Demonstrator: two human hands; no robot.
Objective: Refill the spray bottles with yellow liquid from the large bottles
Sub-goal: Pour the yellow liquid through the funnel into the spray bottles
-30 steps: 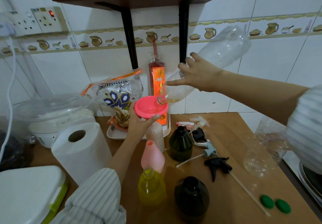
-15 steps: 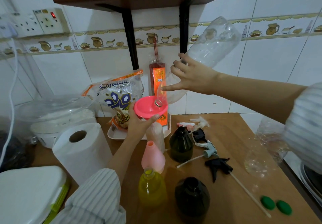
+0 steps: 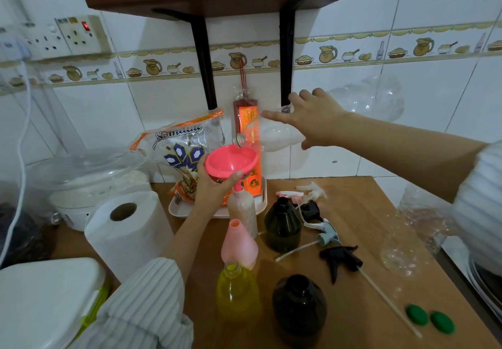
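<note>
Lying tilted, large bottle drained clear.

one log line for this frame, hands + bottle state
left hand: holds pink funnel in frosted spray bottle | right hand: tips large clear bottle, apparently drained

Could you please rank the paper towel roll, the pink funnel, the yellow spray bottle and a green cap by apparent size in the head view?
1. paper towel roll
2. yellow spray bottle; nearer the camera, so its lead is unsure
3. pink funnel
4. green cap
</note>
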